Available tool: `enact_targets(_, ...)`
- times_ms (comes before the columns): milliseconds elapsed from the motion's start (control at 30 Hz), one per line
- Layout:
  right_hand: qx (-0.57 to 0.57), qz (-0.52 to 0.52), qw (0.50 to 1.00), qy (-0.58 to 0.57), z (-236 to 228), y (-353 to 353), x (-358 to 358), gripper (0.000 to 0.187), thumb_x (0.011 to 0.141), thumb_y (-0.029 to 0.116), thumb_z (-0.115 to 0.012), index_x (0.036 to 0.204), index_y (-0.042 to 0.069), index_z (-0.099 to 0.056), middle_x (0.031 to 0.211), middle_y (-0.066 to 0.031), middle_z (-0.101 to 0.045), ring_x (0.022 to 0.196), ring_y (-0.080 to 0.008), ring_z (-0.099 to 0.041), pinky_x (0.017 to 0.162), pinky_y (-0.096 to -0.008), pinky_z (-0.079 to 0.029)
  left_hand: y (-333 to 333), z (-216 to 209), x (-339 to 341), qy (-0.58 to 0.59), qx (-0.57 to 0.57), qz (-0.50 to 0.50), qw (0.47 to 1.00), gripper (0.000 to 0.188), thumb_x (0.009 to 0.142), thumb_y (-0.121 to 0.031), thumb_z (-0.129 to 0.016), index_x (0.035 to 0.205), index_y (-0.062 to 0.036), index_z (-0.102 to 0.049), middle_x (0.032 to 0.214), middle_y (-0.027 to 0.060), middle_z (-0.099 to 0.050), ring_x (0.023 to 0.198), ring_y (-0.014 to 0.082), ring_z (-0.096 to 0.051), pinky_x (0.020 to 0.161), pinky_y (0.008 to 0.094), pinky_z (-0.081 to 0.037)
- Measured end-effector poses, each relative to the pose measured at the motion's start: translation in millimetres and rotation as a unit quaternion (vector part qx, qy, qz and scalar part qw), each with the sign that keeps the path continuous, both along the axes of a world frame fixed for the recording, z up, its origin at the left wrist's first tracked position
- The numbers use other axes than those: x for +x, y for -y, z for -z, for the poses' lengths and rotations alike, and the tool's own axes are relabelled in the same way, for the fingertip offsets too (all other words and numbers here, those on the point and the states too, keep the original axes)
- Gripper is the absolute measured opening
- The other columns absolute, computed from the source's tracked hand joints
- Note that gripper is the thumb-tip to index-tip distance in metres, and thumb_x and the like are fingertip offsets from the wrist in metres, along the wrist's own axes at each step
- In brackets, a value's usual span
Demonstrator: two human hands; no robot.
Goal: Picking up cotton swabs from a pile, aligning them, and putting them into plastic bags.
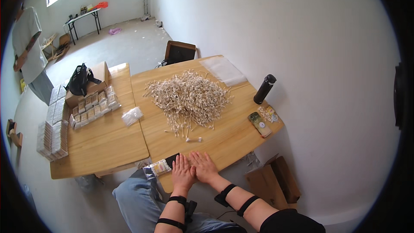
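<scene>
Both of my hands lie flat, side by side, at the front edge of the wooden table [224,152]. My left hand [183,173] has its fingers stretched out, their tips beside a small black object [172,159]. My right hand [204,166] rests palm down against it, fingers extended. Whether anything lies under the palms is hidden. Left of my left hand is a clear packet of cotton swabs [160,168]. Just beyond my fingertips sits a small bundle of cotton swabs [194,140]. Farther back spreads a large heap of loose cotton swabs [189,97].
Packed swab packets [95,108] and stacked white packs [52,140] stand at the left, near a cardboard box [101,74] with a black bag [80,80]. A black bottle [265,89] and a phone [259,124] are at the right. A person [32,47] stands far left.
</scene>
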State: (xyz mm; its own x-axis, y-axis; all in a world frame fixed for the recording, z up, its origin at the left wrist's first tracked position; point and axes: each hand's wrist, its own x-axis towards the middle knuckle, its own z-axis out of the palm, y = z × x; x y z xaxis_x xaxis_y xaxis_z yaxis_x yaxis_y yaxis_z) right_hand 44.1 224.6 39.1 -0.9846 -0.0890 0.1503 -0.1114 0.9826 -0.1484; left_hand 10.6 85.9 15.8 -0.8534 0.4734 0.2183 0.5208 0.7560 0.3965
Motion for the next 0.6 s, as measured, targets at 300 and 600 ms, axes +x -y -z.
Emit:
enact_targets(300,0.004,0.000,1.000,0.008,0.1,1.3,-0.7,0.062,0.094,0.031,-0.045,0.151,0.007,-0.035,0.155,-0.0114,-0.038,0.145,-0.0243,-0.033,0.118,-0.0506,-0.018,-0.3,-3.7,-0.2,0.018,-0.020,-0.002,1.000,0.068,0.100,-0.046,-0.038,0.146,0.0035,-0.037,0.156,0.0209,-0.031,0.148,0.0323,-0.023,0.121,0.0459,-0.014)
enact_targets(600,0.009,0.002,1.000,0.010,1.0,0.8,-1.0,0.063,0.094,0.031,-0.044,0.151,0.007,-0.035,0.155,-0.0111,-0.037,0.145,-0.0242,-0.032,0.119,-0.0504,-0.017,-0.1,-6.2,-0.3,0.027,-0.022,0.000,0.999,0.068,0.100,-0.047,-0.036,0.147,0.0032,-0.036,0.157,0.0204,-0.029,0.148,0.0319,-0.021,0.121,0.0458,-0.013)
